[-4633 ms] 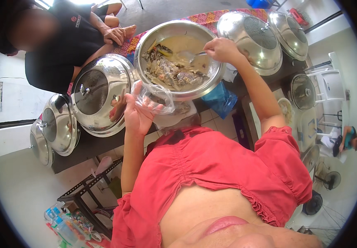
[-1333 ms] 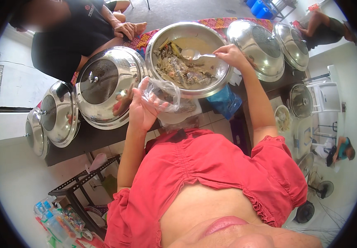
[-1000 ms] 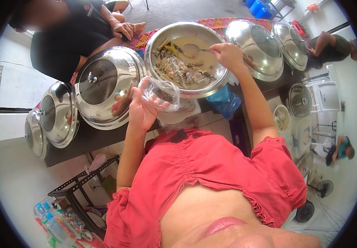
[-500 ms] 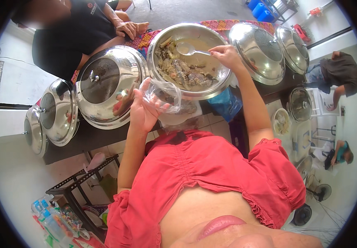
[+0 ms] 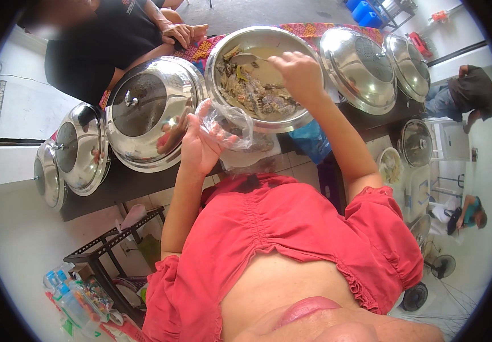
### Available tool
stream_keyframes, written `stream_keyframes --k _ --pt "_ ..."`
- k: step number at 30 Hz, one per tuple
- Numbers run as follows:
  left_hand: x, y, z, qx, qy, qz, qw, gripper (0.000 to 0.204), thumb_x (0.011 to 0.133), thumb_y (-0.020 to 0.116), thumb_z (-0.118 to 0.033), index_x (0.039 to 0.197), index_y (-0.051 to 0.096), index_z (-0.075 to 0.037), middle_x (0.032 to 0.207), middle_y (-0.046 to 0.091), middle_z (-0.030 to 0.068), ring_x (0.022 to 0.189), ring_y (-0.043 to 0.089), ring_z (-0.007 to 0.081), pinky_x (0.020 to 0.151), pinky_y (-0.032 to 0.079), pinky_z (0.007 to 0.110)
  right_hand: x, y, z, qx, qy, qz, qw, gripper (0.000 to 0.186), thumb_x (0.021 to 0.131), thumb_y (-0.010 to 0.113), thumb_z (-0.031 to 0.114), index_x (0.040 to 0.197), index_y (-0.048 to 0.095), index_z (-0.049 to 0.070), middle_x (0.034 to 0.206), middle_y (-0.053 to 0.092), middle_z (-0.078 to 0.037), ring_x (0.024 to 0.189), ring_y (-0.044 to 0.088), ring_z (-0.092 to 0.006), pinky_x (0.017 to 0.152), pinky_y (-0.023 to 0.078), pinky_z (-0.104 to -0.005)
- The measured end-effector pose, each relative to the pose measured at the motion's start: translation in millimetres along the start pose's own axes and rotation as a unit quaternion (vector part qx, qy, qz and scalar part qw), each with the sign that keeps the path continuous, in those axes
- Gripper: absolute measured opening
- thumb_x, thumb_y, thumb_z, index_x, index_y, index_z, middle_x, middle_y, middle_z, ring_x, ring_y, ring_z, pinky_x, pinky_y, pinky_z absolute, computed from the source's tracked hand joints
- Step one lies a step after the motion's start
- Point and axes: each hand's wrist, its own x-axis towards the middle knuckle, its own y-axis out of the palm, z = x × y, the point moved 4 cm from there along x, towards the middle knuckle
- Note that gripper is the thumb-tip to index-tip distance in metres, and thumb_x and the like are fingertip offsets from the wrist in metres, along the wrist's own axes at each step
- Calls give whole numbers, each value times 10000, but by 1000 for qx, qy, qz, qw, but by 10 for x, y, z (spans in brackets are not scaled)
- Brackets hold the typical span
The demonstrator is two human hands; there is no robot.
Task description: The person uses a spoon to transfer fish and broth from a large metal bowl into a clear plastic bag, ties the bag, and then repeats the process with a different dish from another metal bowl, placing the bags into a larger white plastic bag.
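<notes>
My right hand grips the handle of a metal serving spoon. The spoon's bowl dips at the far left of a wide steel basin, among pieces of cooked food in pale broth. My left hand is closed on a clear plastic bag, its fingers spread within the bag's mouth. The bag hangs beside the basin's near left rim, over a white container. What the bag contains, if anything, I cannot make out.
Lidded steel pots stand left and right of the basin on a dark table. A blue plastic bag hangs at the near edge. Across the table sits a person in black; others are at the far right.
My right hand has moved left and away from me, carrying the spoon's bowl deeper into the food at the far left. My left hand keeps the bag in nearly the same place.
</notes>
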Motion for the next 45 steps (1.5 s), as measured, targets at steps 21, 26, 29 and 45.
stream_keyframes --k 21,26,29,45 --pt "81 -89 -27 -10 -19 25 999 540 1018 293 -498 1482 283 -223 793 584 27 726 614 174 910 472 569 -127 -329 -935 -10 33 85 996 236 759 622 85 931 746 188 804 683 -65 785 647 -269 718 509 -398" --pt "126 -19 -8 13 -35 -1 999 543 1015 295 -504 1480 288 -223 824 605 39 745 628 186 915 468 577 -260 59 -1348 120 130 172 969 243 800 593 128 978 751 180 891 718 -89 841 673 -261 770 524 -369" --pt "144 -56 -19 -7 -37 44 998 543 1014 296 -507 1477 293 -222 832 608 42 744 628 188 914 469 578 -341 258 -1247 191 134 229 945 242 815 580 143 993 743 146 922 723 -106 867 683 -244 803 524 -344" --pt "90 -20 -1 -18 2 27 999 542 1013 309 -500 1459 324 -191 781 568 41 738 593 198 901 475 560 -136 -290 -762 386 120 185 896 218 820 596 67 985 736 40 774 694 -65 708 612 -98 674 490 -258"
